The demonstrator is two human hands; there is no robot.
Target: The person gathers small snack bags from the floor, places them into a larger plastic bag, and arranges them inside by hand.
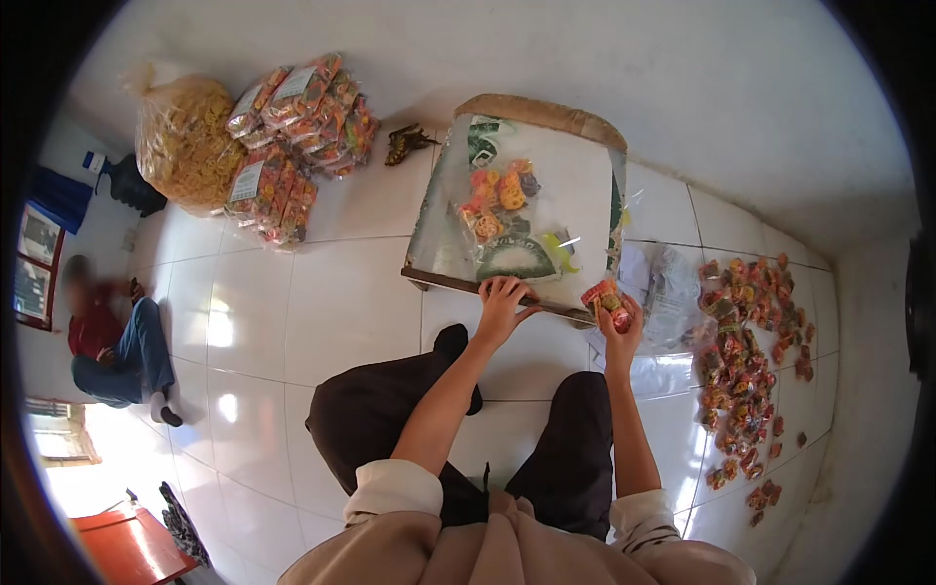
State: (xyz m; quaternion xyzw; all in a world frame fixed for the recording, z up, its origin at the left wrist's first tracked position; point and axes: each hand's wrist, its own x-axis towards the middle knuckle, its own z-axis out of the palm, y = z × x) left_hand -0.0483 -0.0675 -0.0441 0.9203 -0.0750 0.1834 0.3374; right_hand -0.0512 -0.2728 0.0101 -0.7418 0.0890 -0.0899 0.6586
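A low table [575, 161] with a worn wooden rim stands in front of me. My left hand [504, 307] rests on its front edge, with fingers spread over the rim and nothing visible in them. At the table's front right corner, my right hand [624, 331] is closed around a small snack packet [603, 294] with colourful printing. Whether it holds more than one packet I cannot tell. On the tabletop lies a clear plastic bag [450, 229], with several orange and red snack packets [512, 190] in or on it.
Loose snack packets [741, 375] spread over the floor at right, beside clear plastic bags [675, 292]. Filled packs [278, 190] and a big bag of yellow snacks [187, 141] stand by the wall. A person [112, 341] sits at far left.
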